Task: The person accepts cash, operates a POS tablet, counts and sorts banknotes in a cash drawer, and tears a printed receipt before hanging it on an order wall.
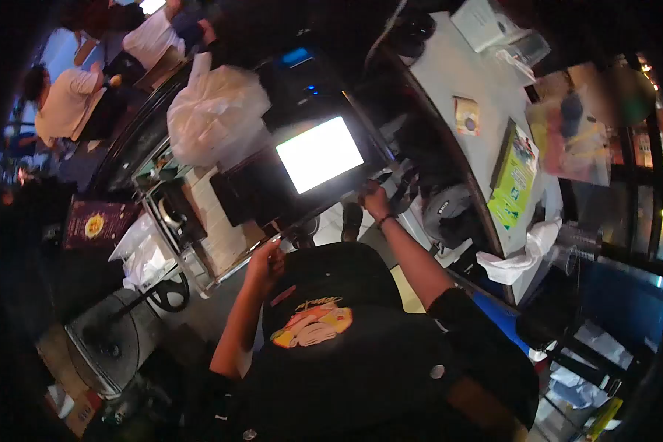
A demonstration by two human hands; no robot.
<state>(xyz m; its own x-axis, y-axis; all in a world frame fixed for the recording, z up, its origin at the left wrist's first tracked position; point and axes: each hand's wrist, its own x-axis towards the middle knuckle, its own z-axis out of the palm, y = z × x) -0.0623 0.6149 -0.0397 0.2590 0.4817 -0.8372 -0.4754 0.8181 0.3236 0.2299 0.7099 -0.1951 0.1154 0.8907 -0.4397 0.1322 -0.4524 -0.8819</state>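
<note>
A brightly lit screen (320,155) stands in front of me on a dark counter unit (250,191). My left hand (267,259) is closed near the unit's front left end. A small light sliver shows at its fingertips, too blurred to name. On the other side, my right hand (374,200) is by the unit's front right corner, below the screen. Its fingers are curled and dark, and what they hold, if anything, is hidden. The black apron (331,280) with a printed picture on my front lies between my two forearms.
A white plastic bag (217,114) bulges left of the screen. To the right, a pale counter (446,81) carries a green box (516,177) and a crumpled white bag (523,250). A grey backpack (447,214) sits beneath it. Seated people (70,103) are at the upper left.
</note>
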